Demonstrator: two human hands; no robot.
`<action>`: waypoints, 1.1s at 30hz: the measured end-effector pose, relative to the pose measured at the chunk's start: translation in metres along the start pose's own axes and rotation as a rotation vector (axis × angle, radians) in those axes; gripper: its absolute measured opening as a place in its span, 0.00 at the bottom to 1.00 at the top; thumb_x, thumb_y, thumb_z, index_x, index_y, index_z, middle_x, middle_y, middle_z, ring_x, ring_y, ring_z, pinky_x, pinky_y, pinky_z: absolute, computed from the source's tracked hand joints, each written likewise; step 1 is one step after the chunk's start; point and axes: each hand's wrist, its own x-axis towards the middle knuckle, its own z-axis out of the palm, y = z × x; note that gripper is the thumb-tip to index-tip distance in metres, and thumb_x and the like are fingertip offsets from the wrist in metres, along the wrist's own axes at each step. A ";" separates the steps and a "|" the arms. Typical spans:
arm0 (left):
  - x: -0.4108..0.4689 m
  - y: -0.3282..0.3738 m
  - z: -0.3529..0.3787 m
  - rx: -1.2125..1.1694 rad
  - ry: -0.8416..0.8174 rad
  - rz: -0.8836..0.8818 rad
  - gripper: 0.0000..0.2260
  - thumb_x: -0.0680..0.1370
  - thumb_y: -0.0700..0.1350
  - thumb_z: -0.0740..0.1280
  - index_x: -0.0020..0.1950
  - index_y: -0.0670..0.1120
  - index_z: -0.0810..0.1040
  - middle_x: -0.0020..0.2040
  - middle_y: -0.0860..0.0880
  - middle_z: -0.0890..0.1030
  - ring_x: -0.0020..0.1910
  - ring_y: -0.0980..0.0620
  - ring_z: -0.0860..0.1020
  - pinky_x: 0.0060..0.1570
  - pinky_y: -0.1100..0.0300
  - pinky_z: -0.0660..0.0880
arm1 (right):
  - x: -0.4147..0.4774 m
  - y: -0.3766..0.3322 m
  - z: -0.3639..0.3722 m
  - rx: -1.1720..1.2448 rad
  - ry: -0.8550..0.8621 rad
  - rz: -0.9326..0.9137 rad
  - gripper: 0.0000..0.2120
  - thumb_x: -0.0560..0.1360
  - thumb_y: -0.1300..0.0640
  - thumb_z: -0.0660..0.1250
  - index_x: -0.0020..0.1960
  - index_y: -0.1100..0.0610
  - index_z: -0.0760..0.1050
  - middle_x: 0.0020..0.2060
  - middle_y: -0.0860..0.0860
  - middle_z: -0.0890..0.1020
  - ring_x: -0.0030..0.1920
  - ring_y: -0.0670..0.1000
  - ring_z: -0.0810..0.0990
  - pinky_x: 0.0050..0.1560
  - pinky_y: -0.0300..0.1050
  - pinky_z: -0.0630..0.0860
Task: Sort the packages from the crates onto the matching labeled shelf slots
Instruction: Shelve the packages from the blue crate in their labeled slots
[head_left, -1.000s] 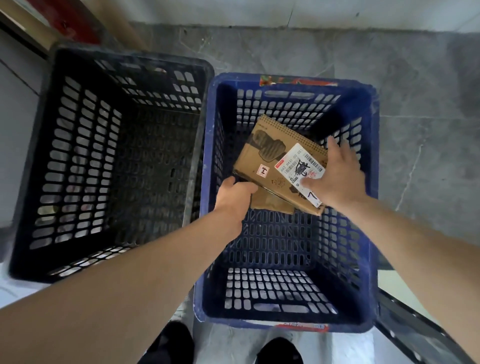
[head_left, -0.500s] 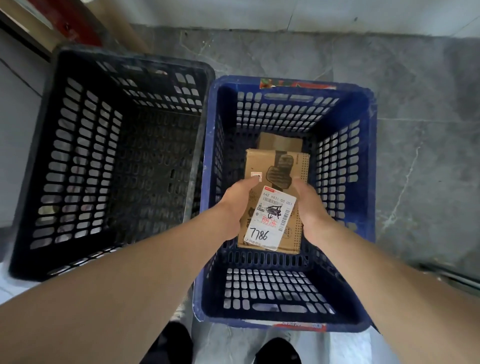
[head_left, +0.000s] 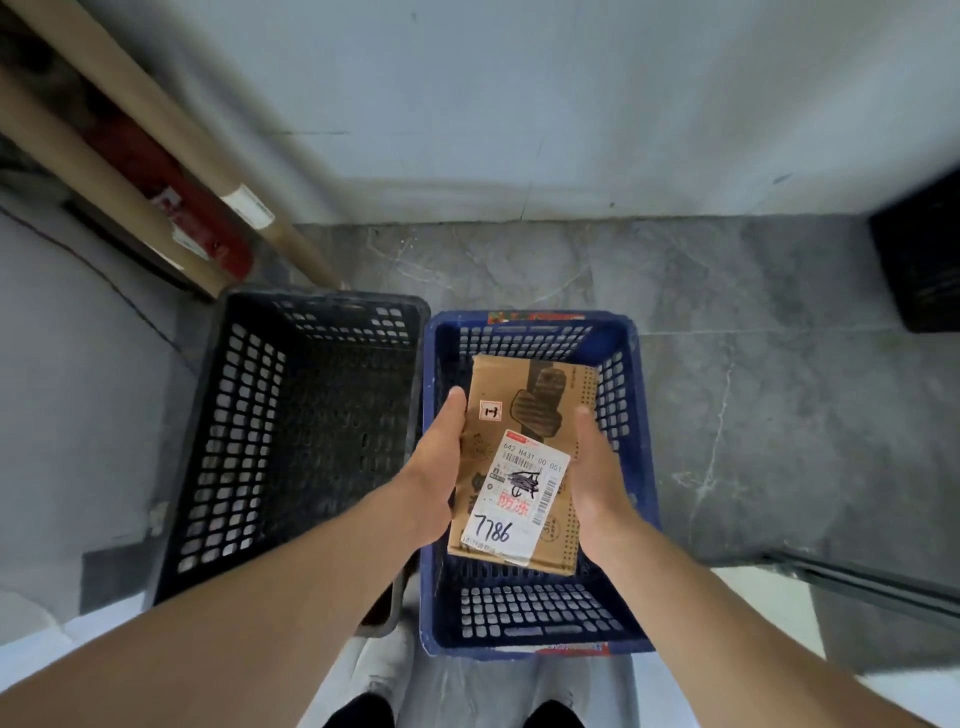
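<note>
I am looking down at a grey stone floor (head_left: 753, 415) that meets a pale wall (head_left: 519, 104); no labelled shelf shows in this view. Cardboard tubes (head_left: 130, 171) lean in the left corner, and a dark bulky object (head_left: 919, 260) sits at the right edge, too blurred to name.

Two slotted crates stand side by side on the floor and appear to touch: a black crate (head_left: 234, 441) on the left and a blue crate (head_left: 530, 613) on the right. I see no parcel lying in either, though part of the blue crate's bottom is hidden.

The package (head_left: 480, 452) is a flat brown cardboard mailer, held above the blue crate with its face up. I judge it light and fairly stiff, with dry card that grips well. The long edges are the place to hold it, since squeezing the flat faces could dent it.

My left hand (head_left: 436, 467) grips the left long edge and my right hand (head_left: 597, 478) grips the right one, thumbs on top. The fingers underneath are hidden.

The white shipping label (head_left: 519, 499) carries the handwritten number 7786, which I take as the slot to match. A small red-framed sticker (head_left: 490, 411) sits above it.
</note>
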 end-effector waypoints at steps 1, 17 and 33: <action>-0.017 0.010 0.000 0.018 -0.020 0.012 0.27 0.82 0.68 0.46 0.51 0.57 0.82 0.39 0.57 0.86 0.48 0.53 0.81 0.42 0.55 0.71 | -0.018 -0.013 -0.001 0.005 0.011 -0.012 0.31 0.76 0.29 0.55 0.58 0.52 0.82 0.48 0.51 0.89 0.50 0.57 0.88 0.62 0.65 0.79; -0.263 0.104 0.036 0.318 -0.322 0.096 0.28 0.77 0.74 0.44 0.56 0.61 0.76 0.59 0.52 0.80 0.59 0.45 0.76 0.63 0.35 0.64 | -0.258 -0.128 -0.062 0.235 0.192 -0.114 0.30 0.81 0.33 0.52 0.56 0.53 0.83 0.45 0.55 0.89 0.52 0.62 0.87 0.61 0.64 0.79; -0.446 0.067 0.048 0.424 -0.415 0.242 0.35 0.77 0.75 0.44 0.71 0.58 0.73 0.63 0.47 0.78 0.56 0.45 0.76 0.56 0.35 0.65 | -0.437 -0.118 -0.097 0.308 0.214 -0.254 0.29 0.78 0.28 0.53 0.62 0.45 0.79 0.52 0.50 0.88 0.54 0.56 0.87 0.63 0.61 0.78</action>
